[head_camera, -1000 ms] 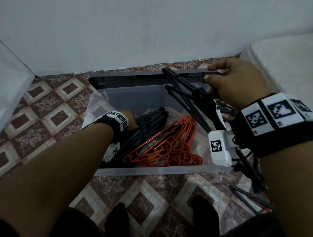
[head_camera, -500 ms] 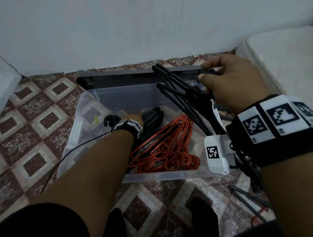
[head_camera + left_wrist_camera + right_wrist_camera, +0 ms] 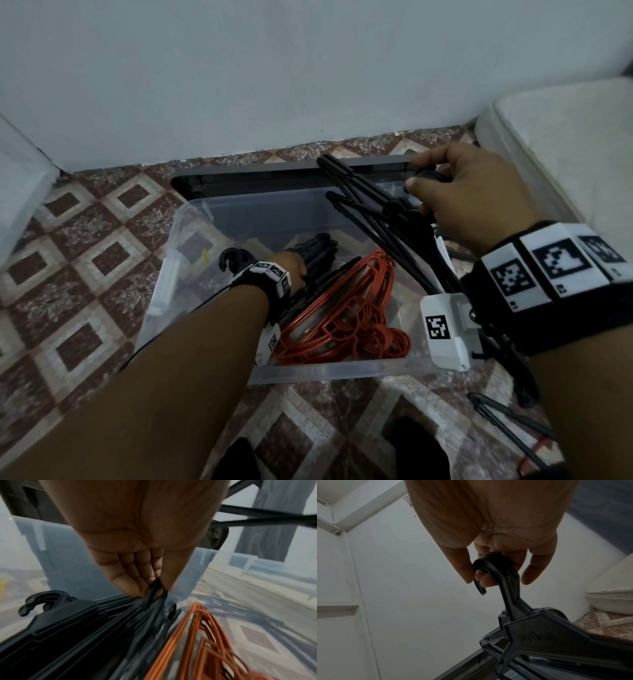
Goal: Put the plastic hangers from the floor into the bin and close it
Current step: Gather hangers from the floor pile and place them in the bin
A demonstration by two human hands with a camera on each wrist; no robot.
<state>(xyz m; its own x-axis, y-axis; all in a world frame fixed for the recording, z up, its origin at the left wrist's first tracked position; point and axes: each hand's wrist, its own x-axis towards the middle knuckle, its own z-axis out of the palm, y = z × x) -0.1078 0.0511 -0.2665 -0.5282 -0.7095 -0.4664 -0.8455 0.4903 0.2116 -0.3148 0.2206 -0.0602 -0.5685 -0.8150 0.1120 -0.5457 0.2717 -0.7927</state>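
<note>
Holding a bunch of black hangers [image 3: 383,219] by the hooks over the bin [image 3: 342,371], right hand [image 3: 469,195] has barely moved. Left hand [image 3: 291,270], deeper in the bin vs. a sec ago, pinches the black stack [image 3: 96,628] beside orange hangers [image 3: 346,318]. Stack's seated; next bunch can drop. More hangers on the floor [image 3: 503,418] by right wrist; lid [image 3: 260,174] beyond.

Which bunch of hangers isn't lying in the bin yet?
The black bunch the right hand holds by its hooks above the bin; the orange hangers already lie inside.
</note>
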